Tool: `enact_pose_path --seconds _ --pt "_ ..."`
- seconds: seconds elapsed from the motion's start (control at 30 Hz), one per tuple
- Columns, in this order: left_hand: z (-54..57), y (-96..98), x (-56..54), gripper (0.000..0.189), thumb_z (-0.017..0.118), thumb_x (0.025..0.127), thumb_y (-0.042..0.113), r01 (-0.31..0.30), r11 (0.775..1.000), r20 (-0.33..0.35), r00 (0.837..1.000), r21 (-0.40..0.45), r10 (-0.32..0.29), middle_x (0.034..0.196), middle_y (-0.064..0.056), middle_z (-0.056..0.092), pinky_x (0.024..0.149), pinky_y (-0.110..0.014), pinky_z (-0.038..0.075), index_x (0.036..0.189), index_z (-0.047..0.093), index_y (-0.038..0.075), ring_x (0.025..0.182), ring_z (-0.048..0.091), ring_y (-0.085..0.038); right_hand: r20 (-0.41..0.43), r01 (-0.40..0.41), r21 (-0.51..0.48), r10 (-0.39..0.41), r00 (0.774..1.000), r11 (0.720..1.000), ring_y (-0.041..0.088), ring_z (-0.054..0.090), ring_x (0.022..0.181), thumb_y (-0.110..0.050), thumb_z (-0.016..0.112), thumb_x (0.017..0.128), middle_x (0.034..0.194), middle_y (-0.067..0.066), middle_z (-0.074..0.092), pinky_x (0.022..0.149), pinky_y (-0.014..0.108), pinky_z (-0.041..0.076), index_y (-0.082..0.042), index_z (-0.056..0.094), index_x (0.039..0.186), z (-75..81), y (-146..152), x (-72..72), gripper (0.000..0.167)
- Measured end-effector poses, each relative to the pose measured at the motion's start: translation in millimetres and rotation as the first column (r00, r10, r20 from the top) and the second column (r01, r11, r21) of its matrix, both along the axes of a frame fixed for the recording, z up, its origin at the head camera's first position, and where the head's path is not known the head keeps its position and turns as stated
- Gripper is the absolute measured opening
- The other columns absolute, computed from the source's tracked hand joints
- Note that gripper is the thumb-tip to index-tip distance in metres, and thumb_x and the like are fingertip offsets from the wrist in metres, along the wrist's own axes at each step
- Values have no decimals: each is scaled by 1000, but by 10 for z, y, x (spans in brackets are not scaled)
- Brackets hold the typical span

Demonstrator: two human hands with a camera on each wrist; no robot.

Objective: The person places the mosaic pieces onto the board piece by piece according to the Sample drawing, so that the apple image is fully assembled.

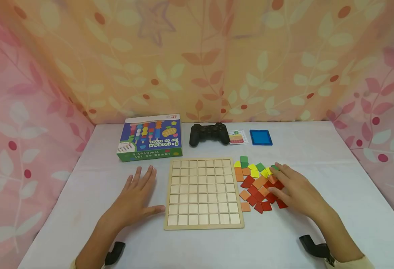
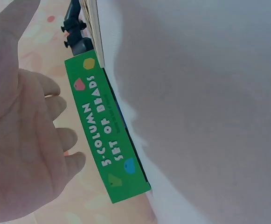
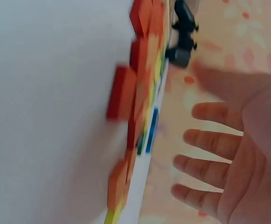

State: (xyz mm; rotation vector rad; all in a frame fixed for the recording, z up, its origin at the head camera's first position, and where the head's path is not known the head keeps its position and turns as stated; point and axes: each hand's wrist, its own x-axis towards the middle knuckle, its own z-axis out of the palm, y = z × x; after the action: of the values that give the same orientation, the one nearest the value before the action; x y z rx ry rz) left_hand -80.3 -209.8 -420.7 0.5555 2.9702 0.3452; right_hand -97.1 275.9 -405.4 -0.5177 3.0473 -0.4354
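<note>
A wooden grid board (image 1: 202, 162) with rows of bare square cells lies flat at the middle of the table. Left of it, my left hand (image 1: 134, 200) is spread with straight fingers, the thumb tip close to the board's left edge. To the board's right lies a loose pile of square tiles (image 1: 255, 192) in red, orange, yellow and green. My right hand (image 1: 296, 190) is over the right side of that pile, fingers extended, hiding some tiles. In the right wrist view the right hand (image 3: 261, 154) shows its palm and relaxed fingers, holding nothing.
Behind the board stand a bead-set box (image 1: 151, 136), a black game controller (image 1: 209, 133), a small pattern card (image 1: 238, 137) and a blue square tray (image 1: 261, 137). Patterned curtains (image 1: 203, 59) enclose the white table (image 1: 318, 149) at the back and sides.
</note>
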Motion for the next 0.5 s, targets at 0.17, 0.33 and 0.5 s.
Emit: enact_pose_path --seconds 0.17,0.33,0.5 --pt "12 36 -18 123 71 72 76 41 999 53 998 17 -42 165 -14 16 117 -63 11 159 23 2 150 7 -43 16 76 -32 -76 997 997 49 53 119 -12 78 87 130 29 59 87 64 51 3 60 133 60 193 -114 52" --pt "24 69 -54 124 76 67 73 87 995 119 989 43 -92 164 -13 22 117 -62 15 157 29 2 150 13 -42 101 163 -55 -157 982 985 46 58 103 -6 75 86 117 28 62 80 63 54 3 65 125 50 355 -221 41" --pt "26 135 -123 125 84 62 66 136 988 178 973 73 -148 163 -14 26 117 -60 19 155 33 1 149 18 -40 157 138 -82 -124 980 987 38 61 93 -6 74 87 103 19 65 75 53 58 1 71 116 -59 373 -333 30"
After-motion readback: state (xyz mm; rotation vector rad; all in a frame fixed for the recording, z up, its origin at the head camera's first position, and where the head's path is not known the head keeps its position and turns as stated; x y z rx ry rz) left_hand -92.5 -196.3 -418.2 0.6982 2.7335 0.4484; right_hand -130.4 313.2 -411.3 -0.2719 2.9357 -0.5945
